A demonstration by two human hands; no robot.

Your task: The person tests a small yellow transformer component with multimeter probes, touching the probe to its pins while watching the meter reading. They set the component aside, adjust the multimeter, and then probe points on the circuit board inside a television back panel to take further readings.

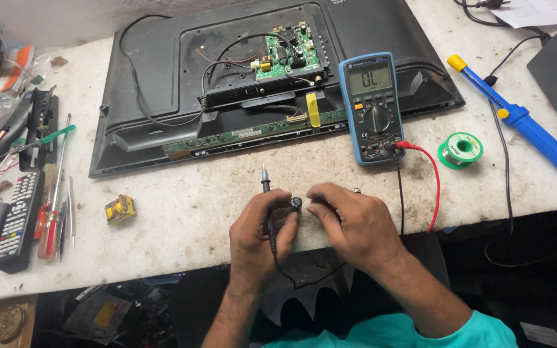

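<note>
At the far left of the pale worktop point(182, 212), a black remote control point(17, 219) is lying beside a red-handled screwdriver point(49, 222) and a few thin tools. A small yellow component point(120, 209) is resting further in, well apart from both hands.

The left hand point(262, 235) is being kept closed around a black test probe point(267, 193), whose metal tip is pointing up and away from the body while its lead is trailing down past the wrist. Between the two hands, a small dark cylindrical capacitor point(296, 203) is being held at the table's front edge, pinched by fingertips of both hands. The right hand point(349, 222) is curled narrowly, its fingertips touching the capacitor; whether the second probe is being gripped underneath cannot be told.

Behind the hands, an opened flat television point(162, 77) is lying face down, with a green circuit board point(291, 55) exposed in its middle. Against its right edge, a blue multimeter point(372, 106) is lying with its display lit, and a red lead point(430, 180) is being run from it down to the table's front edge. Further right, a green spool of solder point(460, 149) is sitting near a blue desoldering pump point(527, 125) with a yellow cap.
</note>
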